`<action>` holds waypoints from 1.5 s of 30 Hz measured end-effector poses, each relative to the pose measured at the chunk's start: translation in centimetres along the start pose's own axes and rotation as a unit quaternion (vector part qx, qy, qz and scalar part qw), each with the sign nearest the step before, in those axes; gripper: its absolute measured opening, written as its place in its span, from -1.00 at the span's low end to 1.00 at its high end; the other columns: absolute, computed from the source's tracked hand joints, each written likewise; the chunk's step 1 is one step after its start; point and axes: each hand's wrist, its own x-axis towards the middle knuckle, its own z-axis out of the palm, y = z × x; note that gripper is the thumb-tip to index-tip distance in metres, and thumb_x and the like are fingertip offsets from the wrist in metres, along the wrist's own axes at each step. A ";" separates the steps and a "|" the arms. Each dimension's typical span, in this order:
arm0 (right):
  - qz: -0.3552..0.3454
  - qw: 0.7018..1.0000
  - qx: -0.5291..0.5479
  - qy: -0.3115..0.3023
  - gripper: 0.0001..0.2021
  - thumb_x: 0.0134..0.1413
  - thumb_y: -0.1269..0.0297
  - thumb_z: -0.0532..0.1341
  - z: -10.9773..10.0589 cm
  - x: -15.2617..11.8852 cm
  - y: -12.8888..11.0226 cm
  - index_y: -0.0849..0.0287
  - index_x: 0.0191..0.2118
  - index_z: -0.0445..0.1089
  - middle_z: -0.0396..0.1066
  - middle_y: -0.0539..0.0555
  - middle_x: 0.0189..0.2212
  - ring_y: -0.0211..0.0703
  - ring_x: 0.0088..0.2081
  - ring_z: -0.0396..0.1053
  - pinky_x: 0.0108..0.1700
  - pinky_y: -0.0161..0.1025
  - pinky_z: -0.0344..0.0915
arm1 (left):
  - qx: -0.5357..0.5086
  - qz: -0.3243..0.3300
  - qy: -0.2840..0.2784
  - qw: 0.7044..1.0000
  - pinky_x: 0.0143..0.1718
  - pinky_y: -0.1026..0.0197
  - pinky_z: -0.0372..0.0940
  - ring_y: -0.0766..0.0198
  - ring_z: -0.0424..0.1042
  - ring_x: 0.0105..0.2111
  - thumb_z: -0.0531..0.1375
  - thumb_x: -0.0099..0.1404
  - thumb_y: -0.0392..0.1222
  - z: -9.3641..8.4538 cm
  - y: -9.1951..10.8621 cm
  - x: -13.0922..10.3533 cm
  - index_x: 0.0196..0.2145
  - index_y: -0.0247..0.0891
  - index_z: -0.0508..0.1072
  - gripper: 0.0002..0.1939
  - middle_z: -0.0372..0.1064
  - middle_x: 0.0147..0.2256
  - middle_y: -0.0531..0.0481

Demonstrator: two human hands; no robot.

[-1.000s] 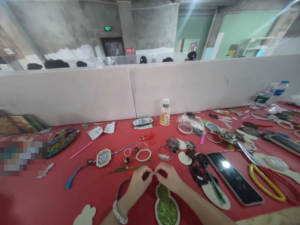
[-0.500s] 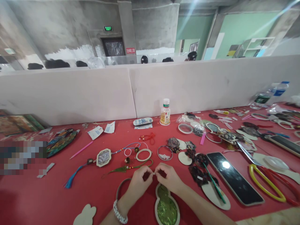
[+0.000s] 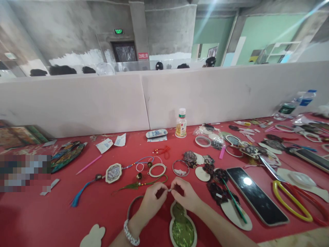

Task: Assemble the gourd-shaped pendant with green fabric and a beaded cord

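My left hand [image 3: 155,198] and my right hand [image 3: 185,193] meet fingertip to fingertip, both pinched around a tiny pale piece [image 3: 169,190] too small to name. Just below them lies a gourd-shaped plaque [image 3: 183,228] with a pale rim and a shiny green filling. A thin dark hoop [image 3: 129,206] curves on the table beside my left wrist. Beyond my fingers are an oval wooden ring [image 3: 157,170], a green tassel cord [image 3: 133,185] and a round hoop with small white beads [image 3: 180,168].
Right of my arm lie a phone [image 3: 257,195], scissors with yellow and red handles [image 3: 293,199] and dark shell-like pieces [image 3: 217,192]. A pendant with a blue tassel [image 3: 113,173] and a rabbit-shaped board [image 3: 94,236] are leftward. A small bottle [image 3: 181,125] stands before the white partition [image 3: 205,92].
Both hands stay pinched together over the gourd plaque; my right fingers shift very slightly. The objects on the table look unmoved.
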 end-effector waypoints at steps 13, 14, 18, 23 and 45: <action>0.102 0.983 0.131 -0.071 -0.92 -0.05 0.43 0.06 -1.0 0.7 1.0 0.24 -0.50 0.26 0.20 -0.07 -0.58 -0.36 -0.53 0.13 -0.47 -0.41 0.08 | -0.040 0.003 -0.025 0.999 -0.21 0.27 0.25 0.25 0.39 -0.31 0.07 0.16 -0.34 -0.4 0.3 -0.4 -0.31 -0.26 0.45 -0.82 0.44 -0.34 -0.05; 0.104 0.981 0.140 -0.081 -0.92 -0.06 0.43 0.07 -1.1 0.7 1.0 0.24 -0.50 0.26 0.19 -0.07 -0.59 -0.36 -0.54 0.12 -0.48 -0.41 0.07 | -0.032 0.000 -0.026 0.999 -0.20 0.27 0.25 0.24 0.39 -0.30 0.08 0.16 -0.34 -0.3 0.2 -0.4 -0.31 -0.25 0.45 -0.82 0.45 -0.32 -0.04; 0.128 0.973 0.164 -0.102 -0.93 -0.08 0.43 0.09 -1.3 0.7 0.8 0.24 -0.52 0.24 0.12 -0.10 -0.62 -0.39 -0.57 0.05 -0.52 -0.43 0.01 | -0.022 -0.015 -0.022 0.999 -0.20 0.26 0.25 0.23 0.40 -0.28 0.10 0.15 -0.32 0.0 -0.1 -0.2 -0.27 -0.23 0.46 -0.80 0.46 -0.29 -0.04; 0.131 0.969 0.171 -0.119 -0.93 -0.08 0.40 0.10 -1.3 0.8 0.9 0.25 -0.52 0.25 0.12 -0.11 -0.62 -0.39 -0.57 0.03 -0.53 -0.43 -0.01 | -0.040 -0.012 -0.016 0.999 -0.25 0.27 0.26 0.25 0.39 -0.32 0.14 0.12 -0.36 -0.1 0.0 0.0 -0.27 -0.24 0.46 -0.80 0.43 -0.34 -0.04; 0.131 0.971 0.176 -0.099 -0.85 -0.05 0.26 0.15 -1.2 1.0 0.5 0.24 -0.50 0.31 0.22 -0.08 -0.59 -0.36 -0.53 0.14 -0.46 -0.40 0.08 | -0.072 0.025 -0.008 0.997 -0.29 0.28 0.23 0.28 0.32 -0.37 0.18 0.12 -0.27 -0.3 0.6 -0.2 -0.44 -0.25 0.49 -0.93 0.31 -0.41 -0.01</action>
